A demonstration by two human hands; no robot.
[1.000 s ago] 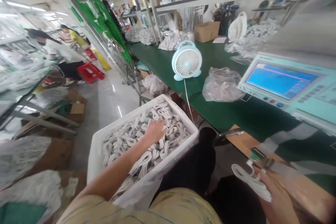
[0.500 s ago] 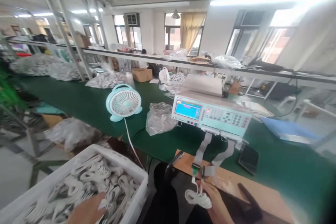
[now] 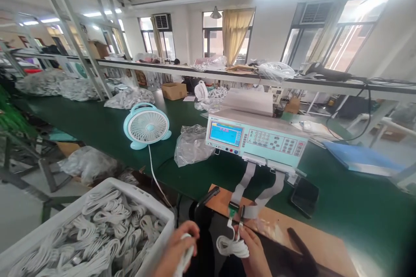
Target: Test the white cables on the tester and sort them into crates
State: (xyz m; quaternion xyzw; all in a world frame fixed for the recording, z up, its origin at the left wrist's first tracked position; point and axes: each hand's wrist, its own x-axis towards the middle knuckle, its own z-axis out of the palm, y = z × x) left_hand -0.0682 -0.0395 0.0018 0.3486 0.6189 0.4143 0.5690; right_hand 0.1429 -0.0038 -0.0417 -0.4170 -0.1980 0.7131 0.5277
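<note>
Just in front of the counter (image 3: 357,210), the fingers of the right hand (image 3: 255,251) pinch a coiled white cable (image 3: 231,246) near one plug (image 3: 240,227), while the left hand (image 3: 175,249), beside the bin (image 3: 169,220), curls its fingers around another cable (image 3: 186,254). Each coil looks light and limp, probably easiest gripped at its stiffer plug ends.

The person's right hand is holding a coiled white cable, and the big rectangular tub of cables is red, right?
Not quite: the big rectangular tub of bundled cables is white, not red, as the head view shows. The right hand does hold a coiled white cable.
</note>
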